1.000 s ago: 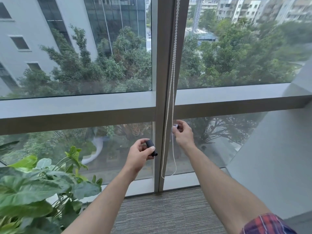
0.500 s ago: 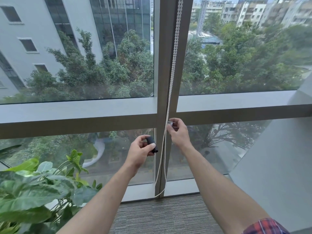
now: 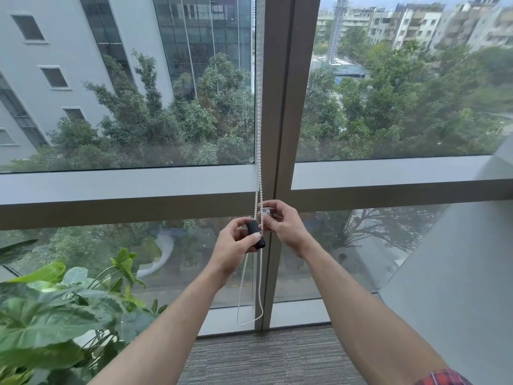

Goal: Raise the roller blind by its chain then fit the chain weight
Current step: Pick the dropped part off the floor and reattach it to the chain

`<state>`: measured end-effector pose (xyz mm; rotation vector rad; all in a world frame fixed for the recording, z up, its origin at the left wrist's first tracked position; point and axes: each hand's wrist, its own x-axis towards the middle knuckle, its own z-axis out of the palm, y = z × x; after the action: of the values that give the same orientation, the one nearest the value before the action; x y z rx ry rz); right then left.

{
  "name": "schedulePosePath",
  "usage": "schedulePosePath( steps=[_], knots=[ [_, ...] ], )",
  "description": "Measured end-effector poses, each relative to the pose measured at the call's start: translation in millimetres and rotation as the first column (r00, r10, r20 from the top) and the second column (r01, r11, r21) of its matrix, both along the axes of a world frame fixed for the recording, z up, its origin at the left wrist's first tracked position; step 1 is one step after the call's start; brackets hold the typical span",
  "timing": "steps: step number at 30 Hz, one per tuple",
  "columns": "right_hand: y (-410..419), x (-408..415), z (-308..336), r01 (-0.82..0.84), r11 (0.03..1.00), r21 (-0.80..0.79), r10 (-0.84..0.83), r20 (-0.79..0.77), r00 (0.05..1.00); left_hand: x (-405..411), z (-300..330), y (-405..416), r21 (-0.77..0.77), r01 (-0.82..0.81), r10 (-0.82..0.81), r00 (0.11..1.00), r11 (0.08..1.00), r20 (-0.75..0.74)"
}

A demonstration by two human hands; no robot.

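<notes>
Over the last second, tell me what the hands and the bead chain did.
The left hand brought the black chain weight right, up against the bead chain; a second ago they were apart. The right hand, pinching a small clear piece at the chain, closed in beside the left. Both grips stayed as they were, and the chain loop still hangs near the floor.

The chain [image 3: 258, 129] runs off the top edge; the left hand [image 3: 234, 247] hides part of the weight [image 3: 255, 234]

Matt black chain weight [image 3: 256, 234], white beaded chain [image 3: 258, 151], matt metal frame [image 3: 283, 107], ribbed grey carpet [image 3: 266, 357]
</notes>
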<state>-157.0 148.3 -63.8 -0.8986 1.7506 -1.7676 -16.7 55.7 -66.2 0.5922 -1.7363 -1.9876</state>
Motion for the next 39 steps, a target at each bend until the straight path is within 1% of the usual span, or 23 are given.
schedulePosePath(
  steps=[2, 6, 14, 17, 21, 27, 34, 39],
  knots=[
    [6.0, 4.2, 1.4, -0.014, 0.999, -0.037, 0.016, 0.039, 0.999, 0.4, -0.7, 3.2, 0.002, 0.006, -0.006, 1.0, 1.0, -0.016],
    [19.9, 10.3, 2.9, -0.042, 0.991, -0.128, 0.061, 0.153, 0.986, 1.7, -1.8, 9.1, 0.042, -0.03, 0.032, 0.998, 0.999, -0.051],
    [43.0, 17.8, -3.0, -0.044, 0.987, -0.154, 0.08, 0.237, 0.968, -0.4, -1.2, 19.1, 0.116, -0.049, 0.061, 0.993, 0.992, -0.105],
    [50.8, 21.7, -8.1, -0.046, 0.984, -0.173, 0.087, 0.236, 0.968, -1.8, -4.1, 22.8, 0.165, -0.08, 0.098, 0.99, 0.983, -0.104],
    [60.5, 26.7, -10.0, -0.014, 0.984, -0.18, 0.056, 0.227, 0.972, -3.0, -7.8, 28.7, 0.224, -0.109, 0.135, 0.986, 0.968, -0.103],
    [70.0, 32.2, -9.7, 0.004, 0.988, -0.155, 0.02, 0.153, 0.988, -4.0, -9.4, 29.3, 0.325, -0.136, 0.182, 0.977, 0.936, -0.115],
    [71.8, 36.7, -10.1, 0.017, 0.987, -0.16, 0.002, 0.113, 0.994, -3.5, -4.1, 30.4, 0.356, -0.128, 0.187, 0.973, 0.926, -0.136],
    [71.0, 42.8, -10.8, 0.027, 0.986, -0.167, -0.015, 0.074, 0.997, -0.1, -4.1, 31.7, 0.329, -0.131, 0.183, 0.974, 0.935, -0.134]
  ],
)
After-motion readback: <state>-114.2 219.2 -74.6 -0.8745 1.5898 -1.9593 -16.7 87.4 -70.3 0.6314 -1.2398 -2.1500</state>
